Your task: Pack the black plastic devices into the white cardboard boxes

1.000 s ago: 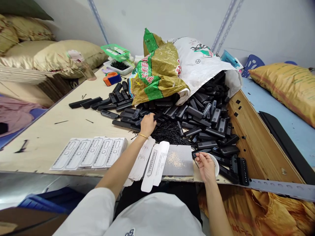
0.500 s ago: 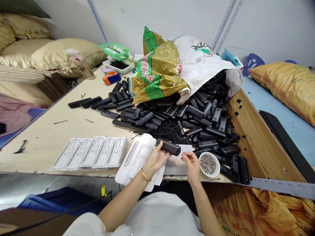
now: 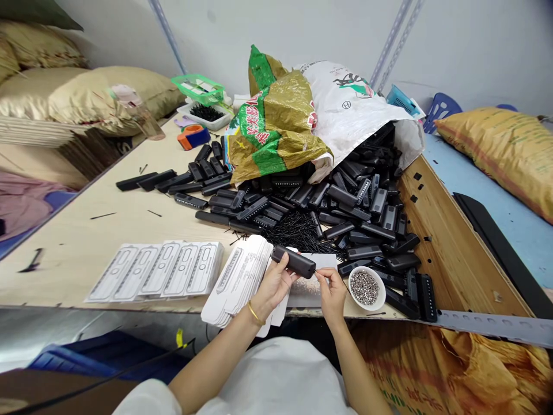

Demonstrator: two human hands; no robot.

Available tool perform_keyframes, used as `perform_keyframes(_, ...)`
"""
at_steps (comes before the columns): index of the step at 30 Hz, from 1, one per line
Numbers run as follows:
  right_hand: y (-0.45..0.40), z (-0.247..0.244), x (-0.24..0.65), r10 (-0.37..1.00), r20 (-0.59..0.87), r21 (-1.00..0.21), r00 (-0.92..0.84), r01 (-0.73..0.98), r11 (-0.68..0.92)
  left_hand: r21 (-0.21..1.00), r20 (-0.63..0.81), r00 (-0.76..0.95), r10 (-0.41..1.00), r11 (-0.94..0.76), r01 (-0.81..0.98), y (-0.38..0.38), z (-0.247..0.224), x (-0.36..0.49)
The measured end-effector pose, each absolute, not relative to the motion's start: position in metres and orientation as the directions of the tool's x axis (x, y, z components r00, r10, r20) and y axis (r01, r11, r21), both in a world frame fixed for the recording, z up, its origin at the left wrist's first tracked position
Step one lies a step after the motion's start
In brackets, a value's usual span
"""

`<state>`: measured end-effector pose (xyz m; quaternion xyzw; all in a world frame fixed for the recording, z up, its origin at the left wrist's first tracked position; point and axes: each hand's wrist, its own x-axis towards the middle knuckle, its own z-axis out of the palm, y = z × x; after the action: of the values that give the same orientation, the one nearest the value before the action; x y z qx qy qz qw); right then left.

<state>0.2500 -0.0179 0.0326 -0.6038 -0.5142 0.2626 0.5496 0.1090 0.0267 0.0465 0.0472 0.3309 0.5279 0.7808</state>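
A black, elongated plastic case [image 3: 294, 261] with rounded ends is gripped by my left hand [image 3: 275, 283], thumb on top. My right hand [image 3: 332, 291] is pinched at the case's right end; what its fingertips hold is too small to name. Below them a pale sheet [image 3: 300, 298] bears a scatter of tiny pinkish pieces [image 3: 310, 284]. To the right of my right hand stands a white bowl [image 3: 382, 298] of small shiny metal parts [image 3: 364, 287]. Beside my left hand lies a stack of printed white cards [image 3: 235, 276].
Black cases [image 3: 345, 196] are heaped behind my hands, around a pile of thin black sticks [image 3: 294, 233]. A gold-green bag [image 3: 276, 124] and a white sack [image 3: 345, 121] lie over the heap. Printed white boxes [image 3: 155, 271] stand at left; a wooden board [image 3: 453, 242] edges the right.
My right hand has moved slightly left, bringing its fingertips to the right end of the case. The case stays in my left hand, and the view has shifted a little.
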Motion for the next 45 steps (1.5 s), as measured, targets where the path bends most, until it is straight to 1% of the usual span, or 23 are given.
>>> perform_keyframes(6,-0.023,0.023,0.239,0.853,0.310,-0.923,0.420,0.348,0.164,0.453,-0.428,0.195,0.883,0.396,-0.798,0.020,0.048,0.113)
perform_keyframes(9,-0.027,0.018,0.237,0.871,0.253,-0.942,0.421,0.314,0.122,0.474,-0.427,0.171,0.888,0.381,-0.794,0.019,0.050,0.113)
perform_keyframes(12,-0.030,0.016,0.240,0.887,0.186,-0.968,0.423,0.234,0.091,0.479,-0.422,0.173,0.890,0.381,-0.791,0.019,0.051,0.112)
perform_keyframes(14,-0.030,0.017,0.244,0.896,0.172,-0.972,0.409,0.219,0.087,0.476,-0.420,0.182,0.889,0.386,-0.790,0.020,0.052,0.111)
perform_keyframes(16,-0.030,0.021,0.249,0.909,0.199,-0.956,0.366,0.276,0.098,0.478,-0.426,0.188,0.885,0.396,-0.784,0.020,0.053,0.111)
perform_keyframes(21,-0.027,0.037,0.255,0.902,0.345,-0.866,0.257,0.457,0.201,0.492,-0.423,0.185,0.887,0.396,-0.776,0.019,0.058,0.110)
perform_keyframes(25,-0.026,0.044,0.253,0.883,0.419,-0.810,0.213,0.527,0.258,0.500,-0.417,0.172,0.893,0.383,-0.777,0.018,0.058,0.112)
perform_keyframes(28,-0.026,0.040,0.251,0.876,0.434,-0.798,0.208,0.541,0.267,0.513,-0.407,0.149,0.901,0.360,-0.779,0.018,0.057,0.114)
perform_keyframes(30,-0.027,0.035,0.252,0.889,0.403,-0.815,0.216,0.526,0.242,0.525,-0.411,0.141,0.900,0.361,-0.771,0.018,0.059,0.116)
perform_keyframes(32,-0.028,0.031,0.256,0.916,0.321,-0.856,0.240,0.488,0.173,0.545,-0.401,0.147,0.904,0.364,-0.755,0.018,0.065,0.117)
perform_keyframes(33,-0.028,0.030,0.260,0.925,0.273,-0.878,0.265,0.461,0.128,0.570,-0.366,0.144,0.919,0.344,-0.746,0.018,0.068,0.118)
perform_keyframes(35,-0.027,0.030,0.271,0.910,0.204,-0.919,0.362,0.391,0.051,0.658,-0.224,0.140,0.964,0.256,-0.708,0.017,0.072,0.121)
perform_keyframes(37,-0.026,0.031,0.284,0.857,0.177,-0.950,0.485,0.312,0.019,0.783,-0.085,0.197,0.977,0.188,-0.593,0.019,0.066,0.127)
perform_keyframes(38,-0.025,0.033,0.290,0.828,0.171,-0.959,0.533,0.283,0.015,0.836,-0.060,0.247,0.967,0.184,-0.517,0.021,0.060,0.132)
perform_keyframes(39,-0.024,0.034,0.296,0.810,0.163,-0.964,0.564,0.264,0.010,0.876,-0.069,0.285,0.956,0.195,-0.442,0.025,0.052,0.137)
perform_keyframes(41,-0.024,0.034,0.305,0.803,0.154,-0.966,0.576,0.259,-0.001,0.904,-0.129,0.267,0.955,0.224,-0.364,0.037,0.037,0.146)
perform_keyframes(43,-0.024,0.034,0.311,0.799,0.151,-0.966,0.581,0.260,-0.007,0.876,-0.190,0.197,0.962,0.256,-0.408,0.050,0.027,0.152)
perform_keyframes(45,-0.026,0.031,0.314,0.800,0.133,-0.968,0.586,0.249,-0.021,0.818,-0.248,0.185,0.951,0.308,-0.486,0.059,0.024,0.152)
